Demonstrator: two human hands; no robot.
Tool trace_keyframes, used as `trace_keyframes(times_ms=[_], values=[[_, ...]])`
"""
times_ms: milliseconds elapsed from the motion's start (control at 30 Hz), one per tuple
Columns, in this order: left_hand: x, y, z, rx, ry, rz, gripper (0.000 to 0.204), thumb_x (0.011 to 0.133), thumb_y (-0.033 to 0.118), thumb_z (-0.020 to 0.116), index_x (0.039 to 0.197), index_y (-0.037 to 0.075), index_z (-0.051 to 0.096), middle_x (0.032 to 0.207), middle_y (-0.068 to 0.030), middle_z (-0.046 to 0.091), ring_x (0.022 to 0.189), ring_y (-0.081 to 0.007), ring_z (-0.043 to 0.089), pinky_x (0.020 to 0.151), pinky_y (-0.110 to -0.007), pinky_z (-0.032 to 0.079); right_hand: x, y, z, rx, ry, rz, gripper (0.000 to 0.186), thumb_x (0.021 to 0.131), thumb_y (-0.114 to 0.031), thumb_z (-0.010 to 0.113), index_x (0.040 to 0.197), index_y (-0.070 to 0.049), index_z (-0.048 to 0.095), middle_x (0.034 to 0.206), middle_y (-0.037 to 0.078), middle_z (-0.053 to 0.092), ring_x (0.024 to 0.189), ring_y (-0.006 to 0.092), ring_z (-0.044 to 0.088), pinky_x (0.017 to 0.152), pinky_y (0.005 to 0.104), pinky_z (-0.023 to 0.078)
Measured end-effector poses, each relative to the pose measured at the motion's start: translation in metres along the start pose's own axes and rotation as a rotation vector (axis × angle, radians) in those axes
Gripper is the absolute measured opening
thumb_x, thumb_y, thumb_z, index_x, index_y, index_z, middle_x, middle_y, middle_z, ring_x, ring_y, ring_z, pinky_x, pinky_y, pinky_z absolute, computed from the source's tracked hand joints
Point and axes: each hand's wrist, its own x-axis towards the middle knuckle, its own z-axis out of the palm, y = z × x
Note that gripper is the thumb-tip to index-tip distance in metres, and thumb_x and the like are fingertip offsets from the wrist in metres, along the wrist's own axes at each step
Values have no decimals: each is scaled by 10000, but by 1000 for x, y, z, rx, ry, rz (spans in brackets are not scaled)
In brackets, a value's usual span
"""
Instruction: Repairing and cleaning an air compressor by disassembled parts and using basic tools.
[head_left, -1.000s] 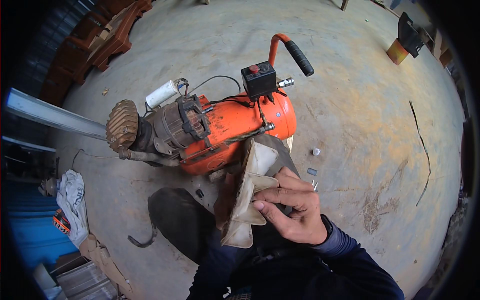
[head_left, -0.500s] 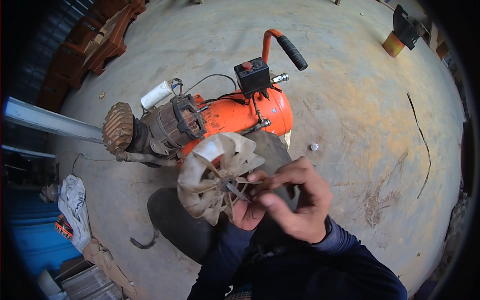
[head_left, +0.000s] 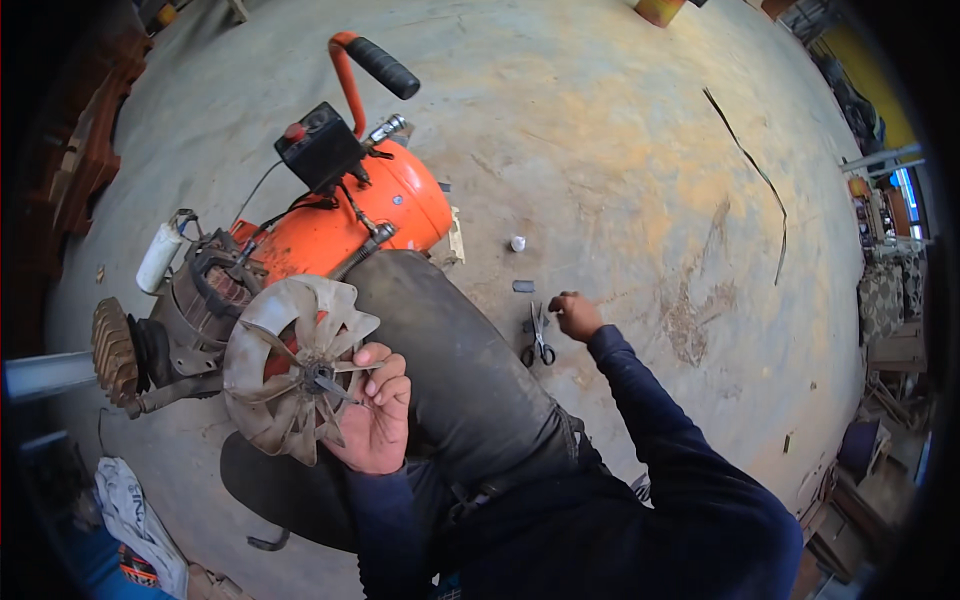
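Observation:
My left hand [head_left: 378,415] holds a dusty, pale plastic fan wheel [head_left: 265,408] by its right side, fingers closed on the blades. A narrow dark strip [head_left: 335,388] sticks out from the fan's hub; whether my fingers touch it I cannot tell. Stretched out over the floor at the right, my right hand [head_left: 577,317] has its fingers curled together; what they hold, if anything, is hidden. Beside it lie black-handled scissors [head_left: 540,345], blades pointing away from me. A small dark grey piece [head_left: 523,286] and a small white container [head_left: 517,243] lie just beyond.
An orange air compressor [head_left: 415,190] stands at the left with its motor [head_left: 205,300], white cylinder [head_left: 158,258] and black-gripped handle [head_left: 385,68]. My bent leg [head_left: 450,340] lies between the fan and the scissors. A thin black strip [head_left: 750,160] lies on the floor farther right.
My right hand has left the fan and moved out to the right, beside the scissors. My left hand still holds the fan. The view has swung right, bringing the scissors into sight.

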Motion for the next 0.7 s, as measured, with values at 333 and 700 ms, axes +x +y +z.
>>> trace_keyframes(times_ms=[333,700], values=[[9,-21,20,-7,-16,-46,724,726,371,737,1289,13,458,1103,-88,389,878,-169,348,752,-268,347,-21,-15,124,60,-48,413,402,781,-364,687,888,23,659,872,288,646,848,447,630,747,500,516],[5,9,39,-30,-146,-176,782,566,261,846,1205,19,464,1098,-53,400,857,-136,355,728,-233,348,-18,-160,-48,1264,73,382,138,998,-194,478,978,-61,448,717,71,598,633,211,588,540,366,456]])
